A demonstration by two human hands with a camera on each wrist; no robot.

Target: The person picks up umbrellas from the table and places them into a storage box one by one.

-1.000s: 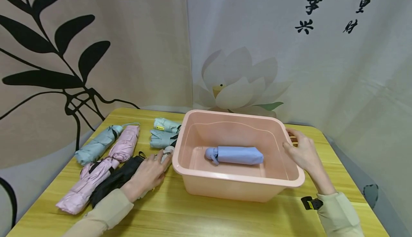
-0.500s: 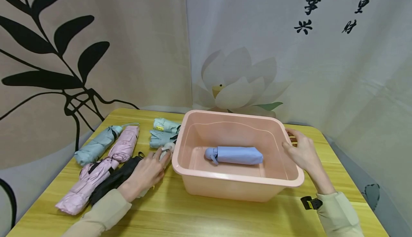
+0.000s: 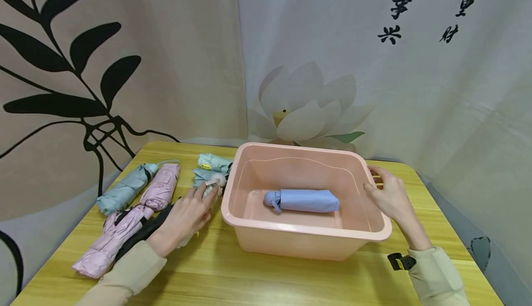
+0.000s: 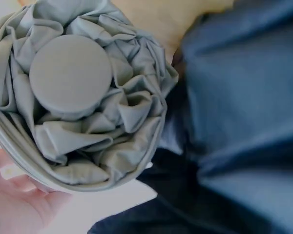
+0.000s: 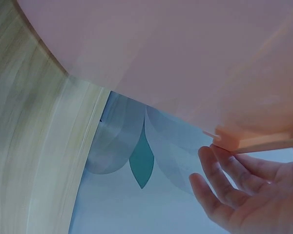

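Observation:
My left hand grips a folded light grey umbrella just left of the basin. In the left wrist view the grey umbrella shows its round end cap and bunched cloth. A black folded umbrella lies partly under that arm. My right hand holds the right rim of a pink plastic basin, thumb on the inner side. From the right wrist, curled fingers show under the rim. Inside the basin lies a blue folded umbrella.
At the table's left lie a teal folded umbrella and two pink ones, a farther pink umbrella and a nearer pink umbrella. Two light teal umbrellas sit against the basin's left side. A printed curtain hangs behind the wooden table.
My left hand has drawn slightly left, and the grey umbrella's far end has shifted up over the nearer light teal umbrella. The right hand and the basin stay almost still.

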